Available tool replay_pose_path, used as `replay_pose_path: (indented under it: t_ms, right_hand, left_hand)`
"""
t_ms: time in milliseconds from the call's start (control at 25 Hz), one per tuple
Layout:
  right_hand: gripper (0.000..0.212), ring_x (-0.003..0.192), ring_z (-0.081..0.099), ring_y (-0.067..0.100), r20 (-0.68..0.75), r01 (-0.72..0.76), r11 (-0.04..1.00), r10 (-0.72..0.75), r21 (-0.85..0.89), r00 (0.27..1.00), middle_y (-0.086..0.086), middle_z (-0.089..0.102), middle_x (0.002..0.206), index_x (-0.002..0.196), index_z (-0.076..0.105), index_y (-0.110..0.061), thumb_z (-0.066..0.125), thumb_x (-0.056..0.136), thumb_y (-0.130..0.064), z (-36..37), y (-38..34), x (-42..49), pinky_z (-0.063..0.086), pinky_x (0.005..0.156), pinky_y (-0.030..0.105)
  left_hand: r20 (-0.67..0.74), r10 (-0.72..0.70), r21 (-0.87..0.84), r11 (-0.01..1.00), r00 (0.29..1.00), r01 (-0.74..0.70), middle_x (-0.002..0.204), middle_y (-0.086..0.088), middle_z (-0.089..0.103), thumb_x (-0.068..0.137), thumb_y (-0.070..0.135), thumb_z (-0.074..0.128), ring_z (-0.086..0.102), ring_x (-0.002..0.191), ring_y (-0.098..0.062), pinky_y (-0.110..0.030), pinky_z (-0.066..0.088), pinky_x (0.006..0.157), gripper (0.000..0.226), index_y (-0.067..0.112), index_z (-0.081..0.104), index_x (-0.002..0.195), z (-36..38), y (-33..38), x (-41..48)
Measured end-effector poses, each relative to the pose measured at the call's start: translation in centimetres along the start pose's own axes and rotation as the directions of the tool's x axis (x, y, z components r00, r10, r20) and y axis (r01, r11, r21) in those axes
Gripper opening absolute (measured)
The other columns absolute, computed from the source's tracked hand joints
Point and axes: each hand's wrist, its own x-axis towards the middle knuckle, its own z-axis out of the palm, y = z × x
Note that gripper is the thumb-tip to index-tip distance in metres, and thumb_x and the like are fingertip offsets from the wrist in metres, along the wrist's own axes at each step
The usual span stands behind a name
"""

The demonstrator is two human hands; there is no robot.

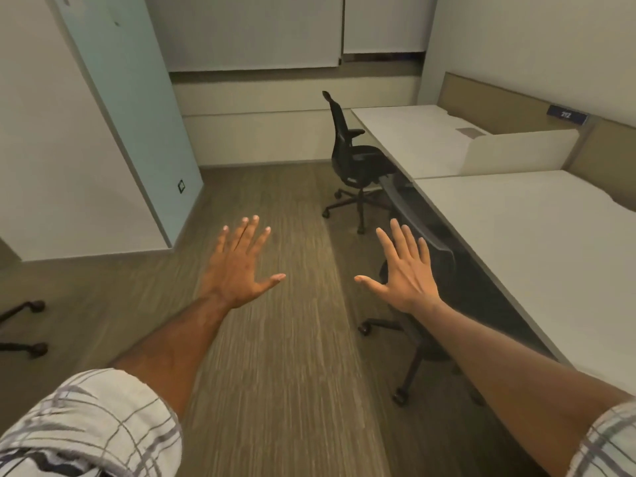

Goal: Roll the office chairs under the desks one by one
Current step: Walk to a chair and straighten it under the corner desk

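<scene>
Both my hands are stretched out in front of me with fingers spread, holding nothing. My left hand (pixel 237 266) hovers over the carpet. My right hand (pixel 407 270) is just in front of the backrest of a near black office chair (pixel 418 342), which sits pushed under the near white desk (pixel 537 242); I cannot tell if it touches. A second black office chair (pixel 356 160) stands farther back, its seat partly under the far white desk (pixel 413 136), its back and wheels out on the floor.
Wheels of another chair base (pixel 29 325) show at the left edge. A pale blue panel (pixel 137 98) and a white wall stand on the left. A low divider (pixel 516 153) separates the two desks. Striped carpet (pixel 292 339) runs ahead.
</scene>
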Motion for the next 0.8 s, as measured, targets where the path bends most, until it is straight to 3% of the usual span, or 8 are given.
replay_pose_path:
  t_ms: [200, 440, 800]
  right_hand:
    - [0.108, 0.156, -0.016, 0.027, 0.001, 0.044, 0.999, -0.044, -0.001, 0.999, 0.006, -0.016, 0.17, 0.163, 0.0, -0.027, 0.024, 0.081, -0.094, 5.0, -2.0, 12.7, -0.012, 0.122, 0.052]
    - [0.111, 0.155, -0.019, 0.025, 0.02, 0.018, 0.999, -0.018, -0.035, 1.0, 0.004, -0.017, 0.17, 0.163, -0.002, -0.03, 0.016, 0.077, -0.098, 10.1, -4.8, 27.7, -0.014, 0.121, 0.049]
    - [0.108, 0.154, -0.02, 0.025, 0.072, -0.034, 0.999, 0.037, -0.032, 0.997, 0.005, -0.017, 0.17, 0.163, -0.003, -0.028, 0.028, 0.081, -0.092, 17.7, -7.5, 47.2, -0.014, 0.12, 0.048]
  left_hand:
    - [0.025, -0.008, 0.017, 1.0, 1.0, 0.007, 0.171, -0.011, -0.005, 0.085, 0.088, 0.015, -0.009, 0.158, -0.025, -0.053, -0.003, 0.127, 0.105, 0.019, 0.004, 0.163, 6.3, -6.7, 9.1]
    - [0.031, 0.055, 0.003, 0.998, 0.998, -0.056, 0.171, -0.011, -0.004, 0.083, 0.089, 0.013, -0.008, 0.158, -0.026, -0.052, -0.005, 0.127, 0.106, 0.02, 0.004, 0.163, 11.5, -18.6, 21.4]
    - [0.08, 0.09, -0.004, 0.996, 0.993, -0.09, 0.171, -0.011, -0.001, 0.083, 0.089, 0.013, -0.005, 0.158, -0.026, -0.053, -0.001, 0.128, 0.107, 0.019, 0.007, 0.163, 19.8, -31.4, 38.1]
